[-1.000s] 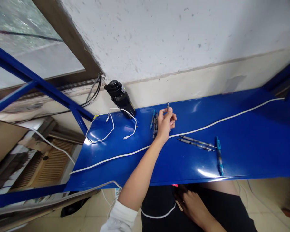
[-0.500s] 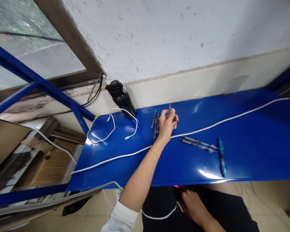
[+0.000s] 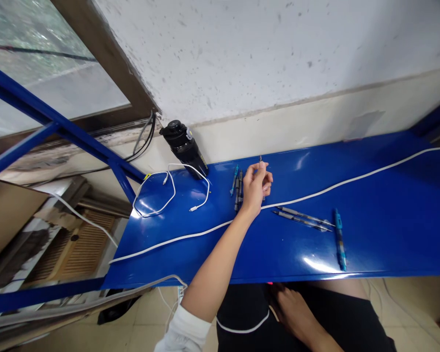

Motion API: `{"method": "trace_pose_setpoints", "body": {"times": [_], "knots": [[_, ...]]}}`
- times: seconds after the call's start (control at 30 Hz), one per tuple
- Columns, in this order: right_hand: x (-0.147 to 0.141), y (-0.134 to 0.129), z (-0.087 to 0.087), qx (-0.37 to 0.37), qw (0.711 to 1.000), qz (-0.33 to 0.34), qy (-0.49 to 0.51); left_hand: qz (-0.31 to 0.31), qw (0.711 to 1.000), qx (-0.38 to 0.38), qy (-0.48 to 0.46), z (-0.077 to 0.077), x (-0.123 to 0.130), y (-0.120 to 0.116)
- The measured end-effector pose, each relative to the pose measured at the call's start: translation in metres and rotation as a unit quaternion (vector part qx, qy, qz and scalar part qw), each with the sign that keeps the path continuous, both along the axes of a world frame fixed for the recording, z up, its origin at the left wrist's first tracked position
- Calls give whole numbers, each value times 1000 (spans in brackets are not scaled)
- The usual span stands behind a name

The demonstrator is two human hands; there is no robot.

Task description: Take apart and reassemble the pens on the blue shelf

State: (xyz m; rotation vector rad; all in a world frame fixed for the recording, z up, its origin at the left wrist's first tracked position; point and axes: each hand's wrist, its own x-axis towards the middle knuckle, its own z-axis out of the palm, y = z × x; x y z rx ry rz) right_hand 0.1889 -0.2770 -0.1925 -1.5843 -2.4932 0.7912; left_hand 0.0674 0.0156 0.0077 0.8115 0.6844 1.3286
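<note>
My left hand (image 3: 256, 186) is closed around a pen (image 3: 260, 158) above the back of the blue shelf; only one end of the pen shows past my fingers. Just left of this hand lie a blue pen (image 3: 234, 181) and dark pens (image 3: 237, 191) side by side, partly covered by the hand. To the right are two grey-clear pens (image 3: 304, 218) near each other and a turquoise pen (image 3: 340, 239) close to the front edge. My right hand (image 3: 289, 305) rests low over my lap, fingers curled, by a small red spot; what it holds is hidden under the shelf edge.
A long white cable (image 3: 326, 189) runs across the blue shelf (image 3: 388, 230), passing by my left wrist. A black bottle (image 3: 185, 149) stands against the wall beside a looped white charging cable (image 3: 156, 214). Blue frame bars (image 3: 84, 139) rise on the left.
My left hand has shifted slightly and turned, and less of the pen shows above its fingers. The view has moved a little; the right hand looks the same.
</note>
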Motion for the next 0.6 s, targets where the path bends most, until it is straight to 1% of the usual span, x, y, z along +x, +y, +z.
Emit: {"method": "trace_pose_setpoints", "body": {"times": [0.13, 0.33, 0.47, 0.6], "knots": [[0, -1, -1, 23, 1000, 11, -7, 1, 1000, -14, 18, 3, -1, -1], [0, 1, 1, 28, 999, 15, -8, -18, 999, 28, 28, 4, -1, -4], [1, -1, -2, 39, 999, 14, -2, 4, 997, 56, 51, 4, -1, -5], [1, -2, -4, 37, 999, 7, 11, 47, 989, 102, 93, 3, -1, -5]]}}
